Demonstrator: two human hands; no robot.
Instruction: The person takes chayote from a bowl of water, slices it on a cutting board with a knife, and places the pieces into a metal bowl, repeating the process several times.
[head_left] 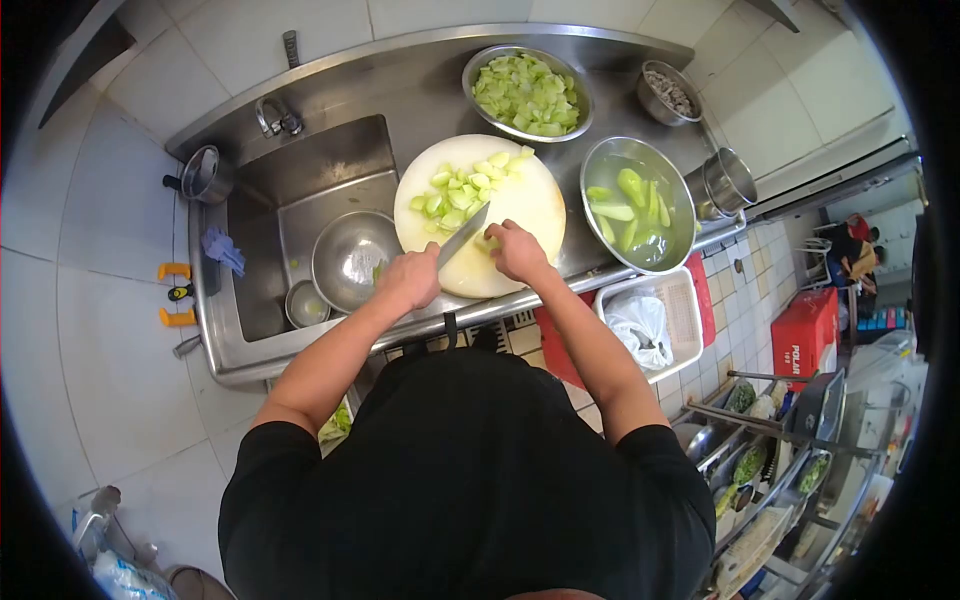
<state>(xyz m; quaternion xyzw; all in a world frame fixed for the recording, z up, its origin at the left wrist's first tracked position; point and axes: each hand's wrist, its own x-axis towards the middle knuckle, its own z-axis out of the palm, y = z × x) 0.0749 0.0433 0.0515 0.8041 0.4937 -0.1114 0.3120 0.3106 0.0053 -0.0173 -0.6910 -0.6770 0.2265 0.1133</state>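
Note:
My left hand (pixel 408 278) is wrapped round the handle of a knife (pixel 462 236), its blade slanting up and right over a round white cutting board (pixel 535 200). Close to the blade, my right hand (pixel 518 252) has its fingers curled down on a pale green vegetable piece (pixel 489 242), mostly hidden under the fingertips. Cut light green vegetable slices (pixel 458 192) lie in a loose pile on the board's far half. A steel bowl of water (pixel 640 262) to the right holds several peeled green vegetable pieces (pixel 632 187). Behind the board stands a bowl of cut green slices (pixel 527 95).
A sink (pixel 335 150) with a steel bowl (pixel 352 262) and a smaller bowl (pixel 307 304) is on the left. Back right is a bowl of greyish pieces (pixel 670 92). Steel pots (pixel 728 180) stand at the counter's right end. Below sits a white basket (pixel 682 318) with a plastic bag.

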